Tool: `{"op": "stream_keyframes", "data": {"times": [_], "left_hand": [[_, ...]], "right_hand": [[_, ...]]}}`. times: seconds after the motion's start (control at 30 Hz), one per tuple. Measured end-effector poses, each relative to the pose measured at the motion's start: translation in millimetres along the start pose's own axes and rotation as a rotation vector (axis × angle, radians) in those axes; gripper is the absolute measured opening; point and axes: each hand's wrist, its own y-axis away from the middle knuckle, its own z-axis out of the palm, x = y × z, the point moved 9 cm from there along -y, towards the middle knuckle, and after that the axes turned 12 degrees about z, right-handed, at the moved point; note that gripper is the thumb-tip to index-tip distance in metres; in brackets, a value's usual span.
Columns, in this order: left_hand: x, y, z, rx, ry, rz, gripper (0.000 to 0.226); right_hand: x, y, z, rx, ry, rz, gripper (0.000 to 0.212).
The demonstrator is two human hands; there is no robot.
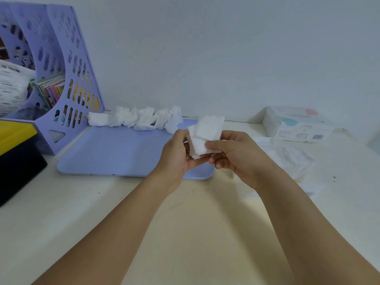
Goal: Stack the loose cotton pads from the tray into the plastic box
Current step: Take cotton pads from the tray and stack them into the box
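A pale wall (226, 58) backs a cream worktop (185, 223). Above the right end of a lilac tray (115, 153), the left hand (174, 155) and right hand (236, 155) together grasp a small stack of cotton pads (203, 138), fingers curled round its edges. More loose pads (139, 119) lie in a row along the tray's far edge. A clear plastic box (287, 159) rests right of the tray, a printed package (296, 124) behind it. A lilac file rack (61, 79) stands at the worktop's far left.
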Motion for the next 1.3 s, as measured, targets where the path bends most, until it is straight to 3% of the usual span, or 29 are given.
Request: {"op": "stream_keyframes", "data": {"times": [0.17, 0.33, 0.53, 0.63, 0.8, 0.97, 1.07, 1.17, 1.3], "left_hand": [[0.4, 4.0, 14.3, -0.114, -0.039, 0.024, 0.041], [-5.2, 0.2, 9.5, -0.099, -0.099, 0.038, 0.031], [-9.0, -1.3, 7.3, -0.085, -0.173, 0.048, 0.029], [-8.4, 0.4, 11.2, -0.122, -0.168, 0.032, 0.032], [-7.7, 6.0, 18.7, -0.128, 0.035, -0.054, 0.033], [-6.0, 7.8, 20.3, -0.128, 0.177, -0.094, 0.028], [-4.8, 4.6, 15.7, -0.099, 0.128, -0.075, 0.033], [-2.3, 2.1, 13.8, -0.112, 0.002, -0.008, 0.033], [-1.3, 3.7, 16.8, -0.131, -0.051, 0.028, 0.033]], "right_hand": [[-3.4, 3.4, -8.5, 0.084, 0.041, -0.031, 0.015], [-3.3, 4.8, -12.7, 0.129, 0.098, -0.042, 0.011], [-4.2, 7.8, -12.4, 0.115, 0.166, 0.030, 0.033], [-13.2, 9.7, -20.9, 0.238, 0.163, -0.104, 0.015], [-25.9, 14.6, -33.1, 0.459, 0.234, -0.395, 0.017], [-36.8, 25.5, -35.2, 0.421, -0.030, -0.459, 0.012], [-40.5, 24.3, -40.5, 0.231, -0.201, -0.380, 0.028], [-36.5, 20.6, -23.9, 0.063, -0.035, -0.299, 0.029], [-28.8, 14.4, -24.1, 0.171, 0.073, -0.297, 0.015]]}}
